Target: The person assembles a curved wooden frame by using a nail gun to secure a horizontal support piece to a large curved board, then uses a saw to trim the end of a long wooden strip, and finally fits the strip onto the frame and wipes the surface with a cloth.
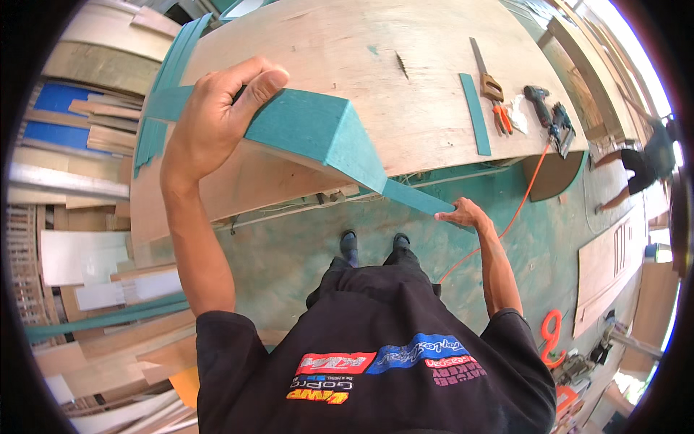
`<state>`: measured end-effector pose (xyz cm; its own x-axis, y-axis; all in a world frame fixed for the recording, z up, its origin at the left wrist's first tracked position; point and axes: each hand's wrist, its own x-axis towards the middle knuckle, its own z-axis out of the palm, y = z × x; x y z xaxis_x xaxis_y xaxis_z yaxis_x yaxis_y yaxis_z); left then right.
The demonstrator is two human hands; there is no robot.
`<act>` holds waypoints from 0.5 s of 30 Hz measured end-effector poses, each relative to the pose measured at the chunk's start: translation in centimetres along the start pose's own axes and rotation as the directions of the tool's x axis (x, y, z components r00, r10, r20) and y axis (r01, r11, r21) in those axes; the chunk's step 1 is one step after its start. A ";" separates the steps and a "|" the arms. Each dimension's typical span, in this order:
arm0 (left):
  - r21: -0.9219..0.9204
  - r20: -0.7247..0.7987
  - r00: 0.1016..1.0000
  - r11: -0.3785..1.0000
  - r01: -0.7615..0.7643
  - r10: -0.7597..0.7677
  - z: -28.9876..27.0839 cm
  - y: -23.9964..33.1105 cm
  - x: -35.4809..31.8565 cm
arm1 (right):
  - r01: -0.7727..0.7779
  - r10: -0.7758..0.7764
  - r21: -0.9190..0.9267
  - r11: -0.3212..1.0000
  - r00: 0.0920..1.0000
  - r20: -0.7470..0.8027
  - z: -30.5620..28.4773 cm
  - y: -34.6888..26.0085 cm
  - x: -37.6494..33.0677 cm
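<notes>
Both of my hands hold a teal-painted wooden piece [300,124] with angled faces and a bare-wood lower edge. It spans the near side of the plywood-topped table [311,43]. My left hand [220,119] is closed over its wide left part, thumb on top and fingers bent around the far edge. At the narrow right end, my right hand [466,214] is closed on the piece, its thumb lying along the teal face. Whether the piece rests on the table edge or hangs in front of it, I cannot tell.
On the table's right lie a teal strip [474,114], a handsaw [491,85], orange-handled pliers [502,119], a drill [538,103] and a black air tool [561,132] with an orange hose [533,177]. Stacked boards [101,246] line the left. Another person [645,155] stands far right.
</notes>
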<state>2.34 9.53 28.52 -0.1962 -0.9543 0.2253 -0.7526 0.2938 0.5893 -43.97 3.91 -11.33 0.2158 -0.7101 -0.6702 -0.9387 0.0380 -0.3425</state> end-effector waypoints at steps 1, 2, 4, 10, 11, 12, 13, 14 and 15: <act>0.024 0.045 0.998 0.999 -0.040 0.039 -0.2 0.1 0.6 | 0.008 -0.008 0.003 1.000 0.999 -0.036 0.4 0.1 -0.5; 0.046 0.089 0.993 0.996 -0.083 0.078 -0.2 0.2 1.2 | 0.015 -0.015 0.005 1.000 0.997 -0.074 0.8 0.2 -1.0; 0.078 0.116 0.971 0.973 -0.216 0.206 0.4 0.4 2.1 | -0.007 0.006 -0.016 1.000 0.996 -0.089 1.5 -0.6 -1.9; 0.120 0.099 0.972 0.967 -0.226 0.215 2.7 2.8 5.0 | 0.055 -0.060 -0.026 0.998 0.957 -0.283 2.1 -0.2 -3.6; 0.150 0.080 0.973 0.963 -0.225 0.215 3.3 3.9 5.2 | 0.102 -0.107 -0.032 0.994 0.919 -0.379 2.5 0.9 -3.6; 0.178 0.050 0.979 0.963 -0.203 0.198 3.5 3.9 5.0 | 0.126 -0.124 -0.020 0.992 0.923 -0.364 1.9 0.6 -3.6; 0.198 0.052 0.975 0.955 -0.220 0.214 3.7 4.1 4.9 | 0.147 -0.113 0.046 0.988 0.894 -0.433 1.4 1.3 -3.3; 0.220 0.052 0.972 0.947 -0.233 0.228 3.8 4.4 4.8 | 0.178 -0.101 0.109 0.978 0.861 -0.498 0.6 1.8 -2.7; 0.248 0.050 0.971 0.939 -0.239 0.234 3.9 4.5 4.8 | 0.219 -0.093 0.164 0.962 0.825 -0.558 -0.3 2.3 -1.8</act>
<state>-4.44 6.05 29.20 -0.3979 -0.8606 0.3180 -0.8155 0.4905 0.3072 -46.58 5.07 -10.67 0.1153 -0.9813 -0.1538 -0.8112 -0.0037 -0.5847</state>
